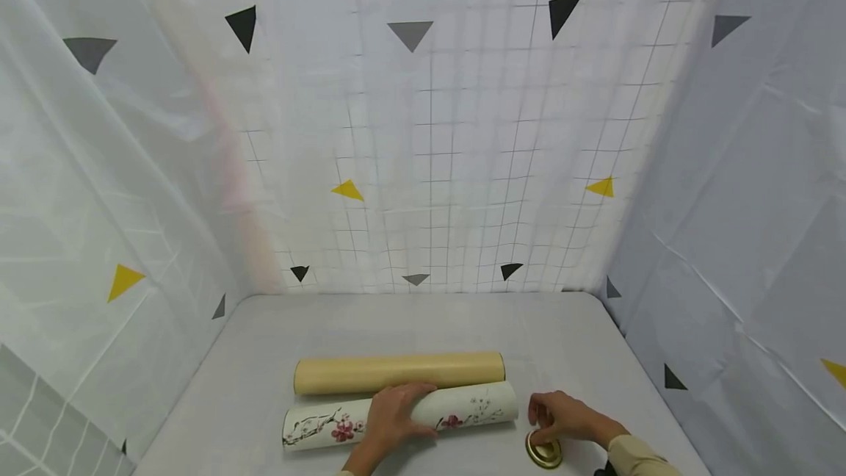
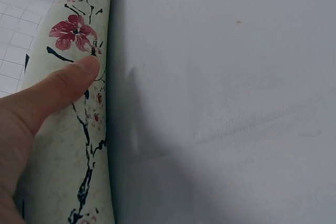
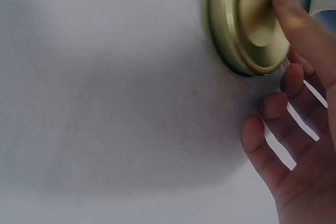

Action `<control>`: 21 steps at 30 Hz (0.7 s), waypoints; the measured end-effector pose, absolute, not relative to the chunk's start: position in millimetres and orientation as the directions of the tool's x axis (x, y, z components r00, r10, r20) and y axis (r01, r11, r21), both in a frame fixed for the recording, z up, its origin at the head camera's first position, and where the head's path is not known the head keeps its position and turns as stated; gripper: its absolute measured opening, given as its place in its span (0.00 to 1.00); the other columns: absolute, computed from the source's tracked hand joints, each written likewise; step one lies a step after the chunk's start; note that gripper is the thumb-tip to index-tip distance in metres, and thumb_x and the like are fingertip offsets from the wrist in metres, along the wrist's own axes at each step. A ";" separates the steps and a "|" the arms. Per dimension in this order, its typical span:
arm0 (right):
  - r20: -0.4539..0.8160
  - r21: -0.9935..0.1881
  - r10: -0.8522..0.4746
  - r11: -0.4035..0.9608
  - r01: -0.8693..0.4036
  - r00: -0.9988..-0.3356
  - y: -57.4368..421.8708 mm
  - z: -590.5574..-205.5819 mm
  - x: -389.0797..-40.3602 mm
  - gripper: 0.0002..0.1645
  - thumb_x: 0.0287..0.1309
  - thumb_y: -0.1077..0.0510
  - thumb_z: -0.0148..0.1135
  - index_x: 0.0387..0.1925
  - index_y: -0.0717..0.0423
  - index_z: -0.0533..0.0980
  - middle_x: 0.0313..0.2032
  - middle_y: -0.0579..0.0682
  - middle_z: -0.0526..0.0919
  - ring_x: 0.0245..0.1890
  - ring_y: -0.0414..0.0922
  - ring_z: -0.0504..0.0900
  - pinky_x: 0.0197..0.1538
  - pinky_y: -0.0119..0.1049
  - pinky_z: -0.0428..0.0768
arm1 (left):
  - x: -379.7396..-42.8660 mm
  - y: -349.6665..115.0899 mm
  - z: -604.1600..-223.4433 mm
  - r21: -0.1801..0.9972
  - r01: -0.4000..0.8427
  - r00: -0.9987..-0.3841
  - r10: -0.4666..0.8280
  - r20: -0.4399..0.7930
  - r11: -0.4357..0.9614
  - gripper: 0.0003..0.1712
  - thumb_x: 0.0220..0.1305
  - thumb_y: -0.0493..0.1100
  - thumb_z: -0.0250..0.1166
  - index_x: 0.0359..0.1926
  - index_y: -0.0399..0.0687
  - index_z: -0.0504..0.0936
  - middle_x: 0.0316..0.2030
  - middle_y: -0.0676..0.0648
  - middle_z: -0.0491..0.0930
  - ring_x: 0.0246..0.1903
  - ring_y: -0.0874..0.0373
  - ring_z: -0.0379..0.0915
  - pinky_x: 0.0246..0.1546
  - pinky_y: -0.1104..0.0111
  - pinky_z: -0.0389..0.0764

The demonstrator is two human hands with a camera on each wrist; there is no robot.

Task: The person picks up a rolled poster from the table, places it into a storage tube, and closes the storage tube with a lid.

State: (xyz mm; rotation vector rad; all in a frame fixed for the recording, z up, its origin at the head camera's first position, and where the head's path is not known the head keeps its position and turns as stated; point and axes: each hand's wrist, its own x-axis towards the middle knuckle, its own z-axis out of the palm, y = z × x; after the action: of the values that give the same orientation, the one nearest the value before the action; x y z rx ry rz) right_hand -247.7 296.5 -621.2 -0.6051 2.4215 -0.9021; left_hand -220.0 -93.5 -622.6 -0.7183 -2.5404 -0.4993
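Note:
A white tube [image 1: 472, 406] printed with pink blossoms and dark branches lies across the near part of the table. Across its middle, my left hand [image 1: 391, 417] grips it from above, the thumb [image 2: 79, 77] along the near side in the left wrist view. To the right of the tube's end, my right hand [image 1: 562, 415] pinches a round gold-coloured lid [image 3: 257, 19]. The thumb lies on the lid's stepped face, and the lid is tilted up on edge in the right wrist view. The other right fingers are bent loosely beside it.
A plain tan tube [image 1: 396, 373] lies just behind the printed one, nearly parallel. The white table [image 1: 423, 322] is enclosed by pale sheeting [image 1: 423, 226] with triangle marks at the back and sides. A small dark object [image 1: 604, 469] shows beside the right sleeve.

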 end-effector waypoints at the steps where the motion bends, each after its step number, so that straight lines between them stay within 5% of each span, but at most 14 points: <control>1: -0.270 -0.680 -0.553 0.689 -0.251 -0.788 295.5 -618.1 -245.6 0.20 0.55 0.42 0.77 0.35 0.50 0.78 0.28 0.41 0.79 0.27 0.36 0.74 0.29 0.32 0.71 | -219.5 -93.7 -622.5 0.218 0.560 -0.766 0.399 0.504 0.800 0.46 0.24 0.68 0.84 0.53 0.66 0.86 0.48 0.64 0.89 0.41 0.64 0.88 0.40 0.69 0.84; 6: -0.200 -0.585 -0.489 0.754 -0.297 -0.849 292.3 -611.8 -238.5 0.18 0.60 0.41 0.72 0.34 0.48 0.77 0.29 0.37 0.79 0.27 0.31 0.72 0.30 0.30 0.71 | -219.2 -93.9 -623.0 0.220 0.563 -0.764 0.401 0.506 0.797 0.47 0.24 0.68 0.84 0.54 0.65 0.87 0.49 0.64 0.89 0.41 0.64 0.88 0.41 0.69 0.84; 12: -0.141 -0.528 -0.308 0.827 -0.191 -0.941 282.2 -612.2 -233.1 0.15 0.60 0.45 0.72 0.35 0.47 0.76 0.30 0.42 0.77 0.26 0.35 0.70 0.29 0.32 0.68 | -219.2 -93.8 -622.8 0.234 0.549 -0.782 0.393 0.484 0.803 0.47 0.24 0.69 0.84 0.54 0.66 0.87 0.49 0.64 0.89 0.41 0.64 0.87 0.40 0.69 0.84; 16: -0.147 -0.474 -0.258 0.866 -0.161 -0.955 274.9 -614.3 -231.3 0.25 0.53 0.36 0.75 0.42 0.45 0.76 0.37 0.43 0.76 0.33 0.38 0.73 0.32 0.39 0.73 | -218.5 -93.6 -621.2 0.247 0.527 -0.807 0.388 0.445 0.813 0.46 0.26 0.69 0.84 0.55 0.67 0.86 0.50 0.65 0.89 0.42 0.64 0.87 0.41 0.68 0.84; 21: -0.160 -0.439 -0.353 0.862 -0.254 -0.922 274.2 -608.6 -229.2 0.40 0.42 0.33 0.81 0.51 0.47 0.76 0.43 0.46 0.75 0.40 0.41 0.75 0.34 0.45 0.78 | -217.9 -92.9 -620.6 0.238 0.527 -0.801 0.384 0.459 0.816 0.46 0.26 0.68 0.84 0.54 0.67 0.86 0.49 0.65 0.89 0.41 0.64 0.87 0.41 0.68 0.84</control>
State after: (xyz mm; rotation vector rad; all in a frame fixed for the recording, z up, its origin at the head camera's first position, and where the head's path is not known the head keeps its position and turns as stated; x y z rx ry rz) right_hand -229.2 274.2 -608.6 -0.4634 2.8009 -0.6128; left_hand -217.9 -92.9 -620.6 -0.6837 -2.6055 -0.5029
